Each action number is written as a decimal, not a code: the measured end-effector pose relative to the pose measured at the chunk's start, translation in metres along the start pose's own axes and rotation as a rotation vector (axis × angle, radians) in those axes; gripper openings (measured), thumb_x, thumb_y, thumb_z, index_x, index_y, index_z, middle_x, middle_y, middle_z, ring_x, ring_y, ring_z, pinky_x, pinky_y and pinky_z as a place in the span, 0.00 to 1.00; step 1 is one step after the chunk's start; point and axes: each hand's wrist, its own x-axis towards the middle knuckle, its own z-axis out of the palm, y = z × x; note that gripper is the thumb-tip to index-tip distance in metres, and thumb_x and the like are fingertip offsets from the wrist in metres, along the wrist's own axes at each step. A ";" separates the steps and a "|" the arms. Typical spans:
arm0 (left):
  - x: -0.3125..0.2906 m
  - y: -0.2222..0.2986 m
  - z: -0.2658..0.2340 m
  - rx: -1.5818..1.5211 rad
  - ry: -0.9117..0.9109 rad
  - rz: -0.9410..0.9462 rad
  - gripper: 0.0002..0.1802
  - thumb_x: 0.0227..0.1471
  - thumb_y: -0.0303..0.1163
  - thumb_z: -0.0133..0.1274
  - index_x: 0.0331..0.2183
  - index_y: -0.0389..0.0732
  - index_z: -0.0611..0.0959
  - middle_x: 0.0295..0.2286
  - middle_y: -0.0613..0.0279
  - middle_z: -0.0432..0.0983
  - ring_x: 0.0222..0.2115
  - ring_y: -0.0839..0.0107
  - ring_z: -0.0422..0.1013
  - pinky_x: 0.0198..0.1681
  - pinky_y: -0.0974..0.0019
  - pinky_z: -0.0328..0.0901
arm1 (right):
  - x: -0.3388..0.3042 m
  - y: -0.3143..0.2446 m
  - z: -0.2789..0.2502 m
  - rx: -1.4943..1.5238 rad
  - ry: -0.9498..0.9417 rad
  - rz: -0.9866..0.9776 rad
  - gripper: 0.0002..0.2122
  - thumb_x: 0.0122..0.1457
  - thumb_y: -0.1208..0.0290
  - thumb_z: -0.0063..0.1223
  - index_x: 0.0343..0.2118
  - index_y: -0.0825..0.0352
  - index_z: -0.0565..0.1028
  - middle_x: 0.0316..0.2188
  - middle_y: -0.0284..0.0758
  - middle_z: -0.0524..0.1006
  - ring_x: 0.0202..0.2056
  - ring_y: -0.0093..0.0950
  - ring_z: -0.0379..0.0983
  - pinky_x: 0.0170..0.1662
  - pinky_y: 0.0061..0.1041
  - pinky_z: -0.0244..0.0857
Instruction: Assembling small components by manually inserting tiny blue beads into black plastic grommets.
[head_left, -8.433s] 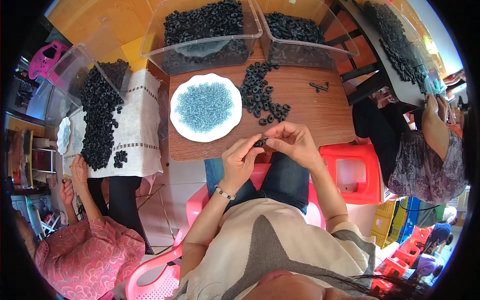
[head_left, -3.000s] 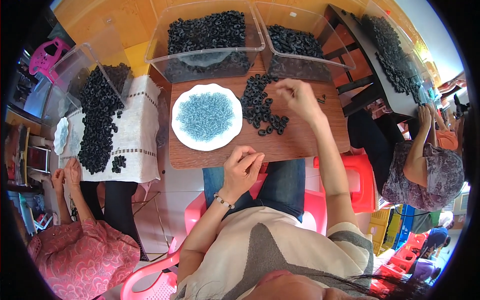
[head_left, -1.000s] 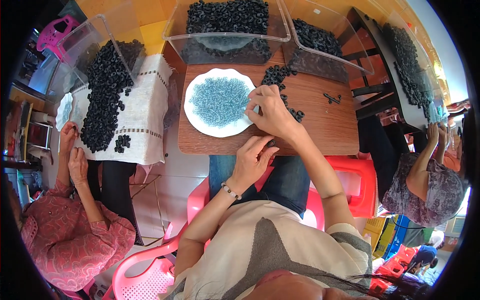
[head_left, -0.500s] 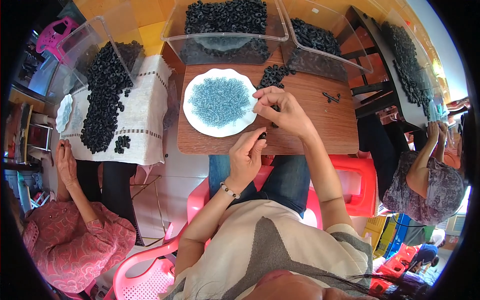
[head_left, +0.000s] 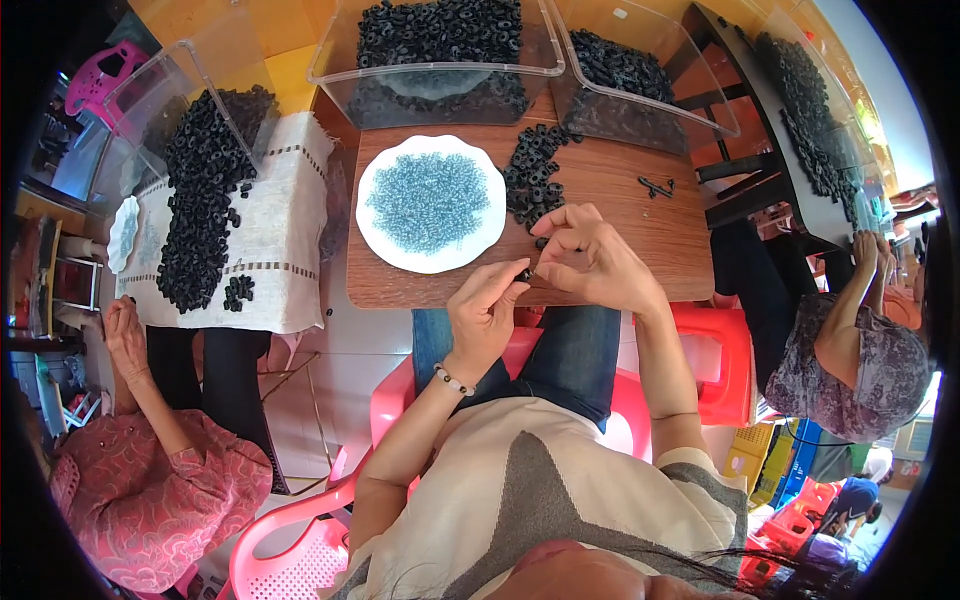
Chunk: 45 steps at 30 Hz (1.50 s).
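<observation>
My left hand (head_left: 487,308) is closed, pinching a small black ring-shaped part (head_left: 524,274) between thumb and fingertips above the table's front edge. Close to that part, my right hand (head_left: 600,262) has its thumb and forefinger bent toward each other; whatever they hold, if anything, is too small to make out. A white scalloped plate (head_left: 366,238) lies just beyond the left hand, heaped with tiny clear bluish beads (head_left: 430,200). Beside the plate, a loose pile of black parts (head_left: 535,165) spreads over the brown wooden table (head_left: 640,240).
Clear bins (head_left: 440,68) of black parts line the table's far side. A small dark tool (head_left: 656,187) lies at the right. Co-workers sit on both sides; the left one's hand (head_left: 125,335) is near a cloth-covered table (head_left: 290,220). A red stool (head_left: 705,365) stands at my right.
My right hand has moved from the plate's right edge back toward me, beside the black part in my left hand. The left hand keeps its pinch.
</observation>
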 end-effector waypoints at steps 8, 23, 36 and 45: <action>-0.001 0.003 0.001 0.040 -0.035 0.004 0.14 0.56 0.21 0.61 0.46 0.35 0.86 0.36 0.52 0.83 0.34 0.61 0.79 0.38 0.65 0.72 | -0.004 -0.003 0.008 -0.013 -0.001 0.021 0.06 0.53 0.70 0.66 0.32 0.66 0.84 0.49 0.38 0.76 0.52 0.38 0.66 0.56 0.36 0.62; -0.003 -0.001 0.003 0.052 -0.065 0.013 0.18 0.56 0.23 0.62 0.50 0.39 0.85 0.35 0.54 0.81 0.30 0.60 0.77 0.33 0.64 0.71 | 0.056 0.093 -0.013 -0.122 0.359 0.173 0.09 0.64 0.71 0.59 0.41 0.71 0.83 0.26 0.36 0.82 0.28 0.22 0.74 0.33 0.26 0.68; -0.002 0.001 0.002 0.014 -0.144 -0.047 0.16 0.57 0.26 0.62 0.48 0.39 0.85 0.35 0.54 0.81 0.31 0.60 0.77 0.34 0.64 0.71 | 0.076 0.118 -0.008 -0.287 0.337 0.134 0.08 0.59 0.75 0.61 0.40 0.68 0.83 0.32 0.43 0.83 0.35 0.38 0.79 0.40 0.36 0.72; -0.003 0.002 0.000 0.028 -0.135 -0.041 0.16 0.57 0.26 0.62 0.48 0.39 0.85 0.35 0.54 0.81 0.31 0.59 0.78 0.34 0.64 0.71 | 0.035 0.098 -0.012 -0.069 0.399 0.217 0.06 0.61 0.76 0.63 0.39 0.70 0.81 0.30 0.33 0.82 0.29 0.20 0.75 0.36 0.22 0.69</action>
